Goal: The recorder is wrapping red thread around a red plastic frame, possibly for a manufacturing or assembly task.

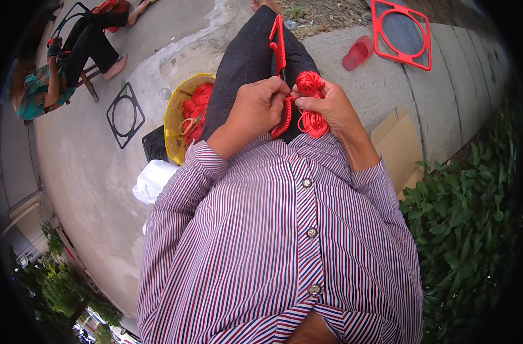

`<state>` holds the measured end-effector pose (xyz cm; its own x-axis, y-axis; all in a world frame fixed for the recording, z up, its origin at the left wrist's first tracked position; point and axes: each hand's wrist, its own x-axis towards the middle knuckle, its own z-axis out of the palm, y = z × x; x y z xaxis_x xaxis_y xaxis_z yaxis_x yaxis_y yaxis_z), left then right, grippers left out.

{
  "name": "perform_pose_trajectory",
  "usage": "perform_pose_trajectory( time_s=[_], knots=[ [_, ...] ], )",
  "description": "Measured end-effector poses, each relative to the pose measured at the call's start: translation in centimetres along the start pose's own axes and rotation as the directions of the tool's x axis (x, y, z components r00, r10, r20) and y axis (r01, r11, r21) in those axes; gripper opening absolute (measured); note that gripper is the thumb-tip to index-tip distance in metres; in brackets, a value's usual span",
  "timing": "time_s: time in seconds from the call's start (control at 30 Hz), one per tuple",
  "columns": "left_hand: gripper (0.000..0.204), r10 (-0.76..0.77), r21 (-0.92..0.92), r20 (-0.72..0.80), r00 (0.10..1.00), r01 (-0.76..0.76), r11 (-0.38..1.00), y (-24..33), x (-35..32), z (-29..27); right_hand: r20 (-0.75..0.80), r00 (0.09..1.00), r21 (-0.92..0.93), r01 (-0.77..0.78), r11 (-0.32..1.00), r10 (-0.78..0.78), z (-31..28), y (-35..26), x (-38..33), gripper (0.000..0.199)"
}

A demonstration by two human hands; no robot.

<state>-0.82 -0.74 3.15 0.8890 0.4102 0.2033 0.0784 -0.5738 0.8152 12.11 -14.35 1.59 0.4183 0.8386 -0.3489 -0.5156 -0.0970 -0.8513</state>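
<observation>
Above my lap, a red frame (279, 50) stands almost edge-on between my legs, its near side wrapped in red cord. My left hand (258, 103) is closed beside the wrapped edge, thumb and fingers pinched together at the cord there. What exactly lies between those fingertips is hidden. My right hand (333, 109) grips a bundle of glossy red cord (314, 124), which bulges out above and below the fingers. Both hands are close together, with a short length of cord between them.
A yellow basket (173, 129) of red cord, with scissors (187, 125) on top, stands by my left leg. Near it are a white bag (153, 182) and a black frame (125, 116). Right are another red frame (403, 63), a red slipper (359, 53), cardboard (398, 146); a person (52, 86) sits far left.
</observation>
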Motion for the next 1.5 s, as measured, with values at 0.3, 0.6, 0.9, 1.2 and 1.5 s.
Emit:
perform_pose_trajectory(
  time_s=[0.3,0.6,0.9,1.2,1.5],
  knots=[
    [0.007,-0.005,-0.009,-0.005,1.0,0.005,1.0,-0.2,-0.1,-0.1,-0.017,0.996,-0.087,0.083,0.993,-0.085,0.7,0.4,0.5,0.036],
    [0.009,-0.455,-0.493,0.337,0.824,0.567,0.66,-1.4,-0.4,-0.3,-0.044,0.997,0.16,0.071,0.985,-0.065,-0.5,0.7,-0.6,0.025],
    [0.02,-0.434,-0.612,0.739,0.515,0.783,-0.111,-2.5,0.4,0.9,-0.035,0.996,0.086,0.079,0.993,-0.077,0.0,0.6,-1.5,0.019],
    [0.019,-0.445,-0.6,0.761,0.473,0.773,-0.204,-2.1,-0.9,0.2,-0.052,0.995,0.1,0.09,0.991,-0.085,-0.1,1.1,-2.2,0.02],
    [0.012,-0.335,-0.634,0.758,0.559,0.754,-0.175,-3.2,-1.8,0.6,-0.103,0.994,0.078,0.054,0.995,-0.046,0.2,0.8,-2.1,0.018]
  ],
)
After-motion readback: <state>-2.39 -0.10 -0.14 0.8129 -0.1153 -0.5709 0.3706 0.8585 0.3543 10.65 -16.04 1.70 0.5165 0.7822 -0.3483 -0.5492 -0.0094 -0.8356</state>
